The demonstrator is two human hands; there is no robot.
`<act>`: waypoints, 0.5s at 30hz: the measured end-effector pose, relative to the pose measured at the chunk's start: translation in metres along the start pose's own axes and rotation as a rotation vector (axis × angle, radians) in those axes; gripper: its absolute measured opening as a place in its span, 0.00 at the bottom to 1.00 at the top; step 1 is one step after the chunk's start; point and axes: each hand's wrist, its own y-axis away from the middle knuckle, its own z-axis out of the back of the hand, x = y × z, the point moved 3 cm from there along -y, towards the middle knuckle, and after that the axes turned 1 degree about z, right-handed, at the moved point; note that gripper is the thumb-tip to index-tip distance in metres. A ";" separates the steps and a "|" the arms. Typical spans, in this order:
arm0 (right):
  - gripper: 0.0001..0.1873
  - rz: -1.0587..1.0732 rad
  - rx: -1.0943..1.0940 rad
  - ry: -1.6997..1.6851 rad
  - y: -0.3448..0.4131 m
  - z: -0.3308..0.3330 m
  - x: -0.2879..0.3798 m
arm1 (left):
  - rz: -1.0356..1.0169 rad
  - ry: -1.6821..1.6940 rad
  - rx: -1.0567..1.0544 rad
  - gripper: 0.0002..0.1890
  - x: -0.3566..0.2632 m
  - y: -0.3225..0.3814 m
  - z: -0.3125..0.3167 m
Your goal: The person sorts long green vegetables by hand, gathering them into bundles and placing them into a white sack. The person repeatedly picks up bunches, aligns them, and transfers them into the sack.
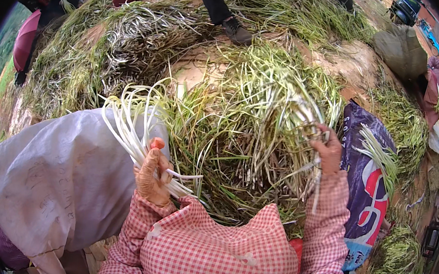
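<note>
My left hand (pixel 153 178), in a thin tan glove with an orange-red cover on one fingertip, grips a bunch of long white stems (pixel 129 128) with pale yellow tips. The bunch fans up and left; its lower ends stick out below my fist. At the right, my right hand (pixel 329 150) pinches some green-and-white leafy stalks (pixel 303 106), slightly blurred, along the right side of a big heap. That heap of long green plants with pale stems (pixel 238 151) lies before me. A red-and-white checked cloth (pixel 221 256) covers my front.
A whitish sack (pixel 62 175) bulges at the left. On a purple printed sack (pixel 351 149) at the right rests a small bundle of pale stems (pixel 377 154). Ahead is a person's dark shoe (pixel 236 31) among more heaps. A pink umbrella (pixel 25 41) stands far left.
</note>
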 end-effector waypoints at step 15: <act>0.15 -0.067 -0.044 0.187 0.045 0.000 -0.005 | -0.006 0.065 0.058 0.10 0.021 -0.005 -0.016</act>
